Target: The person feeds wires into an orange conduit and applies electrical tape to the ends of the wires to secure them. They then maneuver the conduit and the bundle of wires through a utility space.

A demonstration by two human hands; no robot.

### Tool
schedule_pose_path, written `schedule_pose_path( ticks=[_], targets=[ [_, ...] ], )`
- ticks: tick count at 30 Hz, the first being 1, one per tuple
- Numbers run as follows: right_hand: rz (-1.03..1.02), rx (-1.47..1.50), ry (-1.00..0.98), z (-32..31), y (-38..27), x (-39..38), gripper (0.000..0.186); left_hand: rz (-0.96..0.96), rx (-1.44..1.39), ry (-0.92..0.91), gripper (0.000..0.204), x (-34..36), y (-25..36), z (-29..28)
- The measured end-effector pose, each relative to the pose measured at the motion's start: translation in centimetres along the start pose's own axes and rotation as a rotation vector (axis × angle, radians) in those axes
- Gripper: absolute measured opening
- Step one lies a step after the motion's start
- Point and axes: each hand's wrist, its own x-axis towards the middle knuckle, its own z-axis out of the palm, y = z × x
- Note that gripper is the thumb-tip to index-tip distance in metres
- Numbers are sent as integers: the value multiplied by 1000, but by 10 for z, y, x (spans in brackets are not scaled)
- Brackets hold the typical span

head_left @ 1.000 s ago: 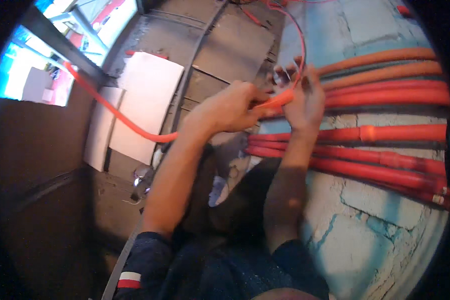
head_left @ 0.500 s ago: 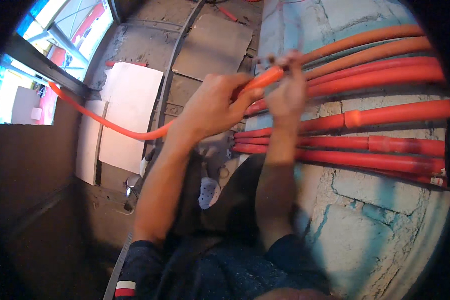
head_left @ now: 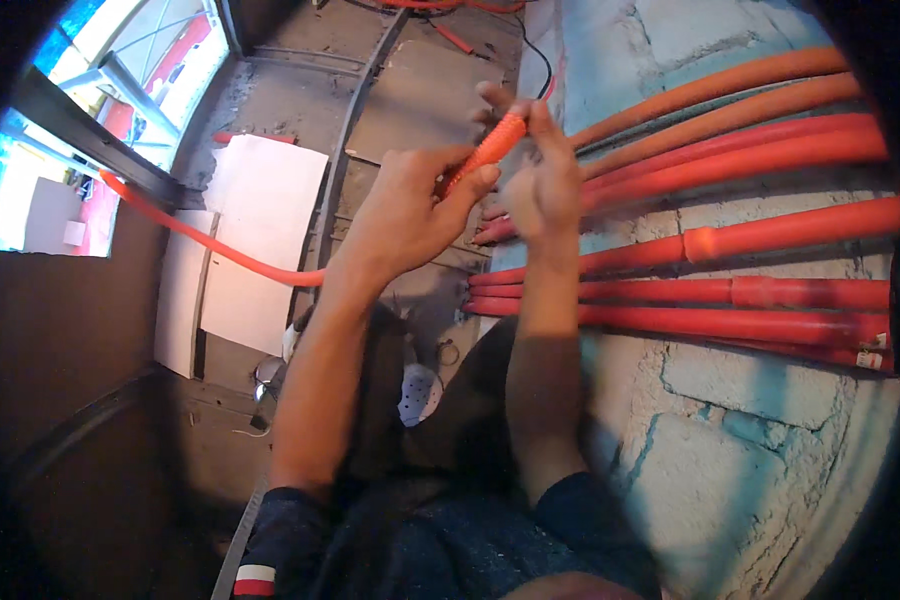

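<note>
My left hand (head_left: 405, 215) is closed around an orange corrugated conduit (head_left: 487, 152), its thumb pressed along the side. The conduit slants up to the right, and its free end reaches my right hand (head_left: 545, 185). Fingers of that hand lie on both sides of the end, closed about it, though the palm side is partly hidden. Beyond my left wrist the same-coloured tube (head_left: 215, 245) sags away to the window opening at the left. A thin black cable (head_left: 547, 62) curves down to the fingertips of my right hand; whether it enters the conduit I cannot tell.
Several red and orange pipes (head_left: 790, 218) run along the rough block wall (head_left: 720, 480) at the right. White boards (head_left: 260, 220) and a brown board (head_left: 425, 100) lie on the left, divided by a metal rail (head_left: 342, 150). A perforated white shoe (head_left: 418, 392) shows below.
Both hands have shifted slightly left with the conduit, whose end now tilts more steeply upward. My right hand has turned, its fingers spreading past the end. The black cable has come into sight.
</note>
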Motion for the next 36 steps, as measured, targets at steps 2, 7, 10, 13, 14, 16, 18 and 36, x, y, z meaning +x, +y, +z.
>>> schedule_pose_path(
  ticks=[2,7,10,13,14,16,18,36],
  targets=[
    [-25,-58,144,19,8,-5,22,13,-15,-13,29,0,-1,-3],
    [68,426,150,7,-20,14,18,-19,-62,-313,30,-4,6,-9],
    [70,403,87,-17,-19,12,16,-101,88,-438,30,-3,9,-10],
    [42,153,251,16,8,-9,17,-27,101,-16,30,-1,-5,-12],
    [44,-6,259,24,10,-12,19,-20,108,-18,30,1,-4,-12],
    [38,-7,245,25,12,-12,21,-69,-4,-140,31,0,-2,-13],
    [174,208,355,33,4,-6,22,-115,22,-232,31,-4,1,-23],
    [90,318,355,23,-46,8,34,-106,48,-618,31,-2,13,-24]
  ],
)
